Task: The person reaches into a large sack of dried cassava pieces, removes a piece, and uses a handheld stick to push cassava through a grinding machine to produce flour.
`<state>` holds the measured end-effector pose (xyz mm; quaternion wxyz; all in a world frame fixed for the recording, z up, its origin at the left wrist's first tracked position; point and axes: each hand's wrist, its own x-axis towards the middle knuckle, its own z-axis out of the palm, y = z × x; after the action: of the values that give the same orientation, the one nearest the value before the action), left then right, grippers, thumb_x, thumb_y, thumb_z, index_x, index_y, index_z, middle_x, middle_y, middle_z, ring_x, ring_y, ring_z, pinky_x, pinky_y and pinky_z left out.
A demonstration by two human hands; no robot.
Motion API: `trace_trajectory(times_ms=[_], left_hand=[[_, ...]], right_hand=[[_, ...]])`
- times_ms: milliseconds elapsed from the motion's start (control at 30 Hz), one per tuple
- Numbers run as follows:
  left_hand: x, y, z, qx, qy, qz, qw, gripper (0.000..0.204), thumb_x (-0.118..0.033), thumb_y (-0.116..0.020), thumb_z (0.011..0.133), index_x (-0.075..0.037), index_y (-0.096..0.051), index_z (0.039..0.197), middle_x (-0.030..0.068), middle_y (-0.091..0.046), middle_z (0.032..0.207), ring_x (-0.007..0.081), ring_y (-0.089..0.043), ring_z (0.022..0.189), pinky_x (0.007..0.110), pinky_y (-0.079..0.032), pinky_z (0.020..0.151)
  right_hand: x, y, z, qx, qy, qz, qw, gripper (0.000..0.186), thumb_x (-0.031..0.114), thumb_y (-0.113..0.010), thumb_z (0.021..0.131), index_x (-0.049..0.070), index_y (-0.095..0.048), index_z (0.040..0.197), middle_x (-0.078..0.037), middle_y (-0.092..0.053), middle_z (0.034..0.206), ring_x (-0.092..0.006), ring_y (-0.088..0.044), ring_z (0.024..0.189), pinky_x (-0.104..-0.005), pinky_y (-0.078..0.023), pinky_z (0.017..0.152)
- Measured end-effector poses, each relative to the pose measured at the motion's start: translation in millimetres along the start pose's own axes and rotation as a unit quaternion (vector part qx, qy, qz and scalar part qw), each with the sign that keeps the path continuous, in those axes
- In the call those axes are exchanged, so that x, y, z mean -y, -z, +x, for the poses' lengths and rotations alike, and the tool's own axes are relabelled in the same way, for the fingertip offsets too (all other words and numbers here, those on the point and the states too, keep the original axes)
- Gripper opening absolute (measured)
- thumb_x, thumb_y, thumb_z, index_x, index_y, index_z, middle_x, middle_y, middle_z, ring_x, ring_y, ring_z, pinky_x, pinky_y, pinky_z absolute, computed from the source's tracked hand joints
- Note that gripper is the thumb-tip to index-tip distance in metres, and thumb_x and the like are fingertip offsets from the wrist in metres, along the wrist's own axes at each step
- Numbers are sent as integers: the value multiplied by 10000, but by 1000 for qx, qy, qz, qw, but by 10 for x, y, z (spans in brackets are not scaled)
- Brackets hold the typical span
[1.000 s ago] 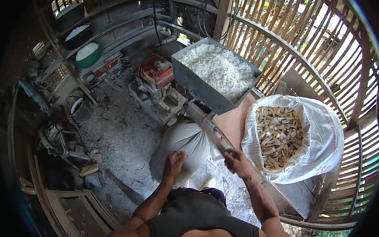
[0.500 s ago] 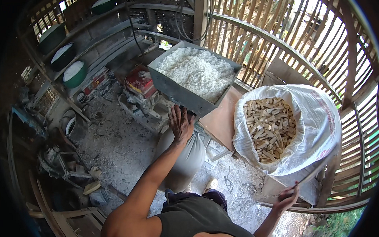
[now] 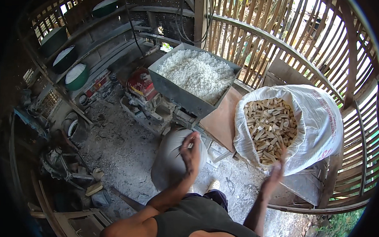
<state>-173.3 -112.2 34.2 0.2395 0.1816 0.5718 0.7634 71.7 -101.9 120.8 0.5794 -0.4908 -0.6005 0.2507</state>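
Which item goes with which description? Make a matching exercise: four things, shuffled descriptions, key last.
1. Left hand
2. Right hand
3. Metal tray
4. White sack

A. Heaped with white crumbly material
B. Seen in front of the grey bag
C. Open, showing pale chunks
D. Seen by the sack's near edge

Pairs: 1-B, 2-D, 3-A, 4-C

Faint reddish printing (image 3: 330,117) runs down the outer side of the white sack (image 3: 313,133) at the right of the frame, too small and slanted for any word to be read.
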Motion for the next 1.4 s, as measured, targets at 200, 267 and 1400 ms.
trace_trajectory(times_ms=[200,267,1400], left_hand=[[-1258,-645,-34,167,-91,63,980,322,-294,-599,936,18,-679,940,100,-693,867,172,-639,814,296,-480,774],[-1605,-714,327,211,-239,-5,948,322,-282,-509,949,25,-607,939,127,-640,802,179,-621,801,351,-470,758],[-1825,152,1439,105,-352,259,893,254,-244,-640,930,-22,-692,1041,106,-684,1065,238,-548,1194,379,-426,1006]], right_hand=[[1023,-1225,439,253,296,111,914,712,476,-526,927,-46,-440,1403,-249,-402,1473,-420,-323,1406,-489,-260,1133],[1291,-1519,779,237,400,98,880,695,486,-450,946,-37,-445,1405,-241,-406,1472,-432,-312,1408,-504,-234,1144],[319,-1532,1342,72,69,136,986,389,254,-619,946,-6,-629,1235,-170,-641,1230,-256,-581,1165,-370,-410,1026]])
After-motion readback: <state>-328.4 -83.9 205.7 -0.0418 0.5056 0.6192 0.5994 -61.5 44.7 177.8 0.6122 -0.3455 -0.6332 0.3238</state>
